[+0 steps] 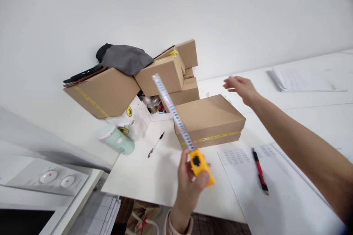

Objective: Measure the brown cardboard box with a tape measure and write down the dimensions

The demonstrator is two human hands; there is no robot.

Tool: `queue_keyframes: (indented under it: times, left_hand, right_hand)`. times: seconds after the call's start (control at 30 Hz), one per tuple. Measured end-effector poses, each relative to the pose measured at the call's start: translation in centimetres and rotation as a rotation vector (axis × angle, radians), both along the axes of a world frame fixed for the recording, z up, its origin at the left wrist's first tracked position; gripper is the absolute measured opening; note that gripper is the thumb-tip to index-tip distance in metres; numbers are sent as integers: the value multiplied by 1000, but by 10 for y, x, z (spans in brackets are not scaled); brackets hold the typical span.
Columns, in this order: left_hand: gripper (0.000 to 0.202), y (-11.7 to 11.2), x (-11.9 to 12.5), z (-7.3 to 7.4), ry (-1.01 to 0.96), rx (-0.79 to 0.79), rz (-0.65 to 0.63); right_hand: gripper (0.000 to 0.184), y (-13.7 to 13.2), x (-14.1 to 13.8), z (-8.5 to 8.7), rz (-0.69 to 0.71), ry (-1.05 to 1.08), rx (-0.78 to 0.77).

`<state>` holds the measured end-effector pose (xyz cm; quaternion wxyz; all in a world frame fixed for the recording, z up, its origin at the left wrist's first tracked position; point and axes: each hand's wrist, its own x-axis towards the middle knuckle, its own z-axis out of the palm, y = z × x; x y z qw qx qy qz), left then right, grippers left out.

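Note:
A yellow tape measure (pixel 202 169) is gripped in my left hand (pixel 189 183), its case tilted above the front of the desk. The extended blade (pixel 175 112) slants up and to the left, passing in front of the cardboard boxes. My right hand (pixel 241 88) hangs past the far right corner of a closed cardboard box (pixel 209 115), fingers loosely apart and nothing in them. A yellow strip of tape runs along that box's front side. To its right, a red and black pen (pixel 260 172) lies on a printed sheet (pixel 239 180).
Stacked cardboard boxes (pixel 160 77) stand against the wall, with a grey cloth (pixel 124 58) on top. A mint tumbler (pixel 118 140) and a slim pen (pixel 156 144) are at the left. Papers (pixel 300 80) lie at the far right. An appliance with knobs (pixel 48 177) stands lower left.

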<state>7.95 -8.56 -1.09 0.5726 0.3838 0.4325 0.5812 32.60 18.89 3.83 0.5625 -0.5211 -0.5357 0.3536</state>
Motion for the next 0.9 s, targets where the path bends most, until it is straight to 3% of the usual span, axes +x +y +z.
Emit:
queue_keyframes:
  times: [0.07,0.13,0.27,0.33,0.43,0.53,0.6,0.77,0.9]
  left_hand:
    - [70,5,-23,-10,93,23,153]
    - [64,16,-39,-19,125,31,208]
    - [55,38,-53,-29,25,-7,106]
    - [55,43,-56,-26,-24,-19,42]
    - [56,44,-61,-11,-35,10,-6]
    - [54,48,-64,9,-49,72,-35]
    - [51,55,-63,21,-52,106,-46]
    - [50,72,-56,41,-19,118,-63]
    - [49,57,-35,44,-33,175,-23]
  right_hand:
    - [40,-24,29,-17,-89,-46,-61]
    - [47,-51,48,-40,-59,-97,-135]
    - [69,-97,52,-70,175,-180,-197]
    - [72,-112,46,-66,217,-205,-167]
    - [69,-122,40,-37,146,-265,-78]
    - [56,-120,38,-5,51,-277,-35]
    - [48,-112,38,4,-10,-288,-61]
    - [49,-77,34,-4,-116,-344,-94]
    - [35,-49,27,-6,-188,-516,14]
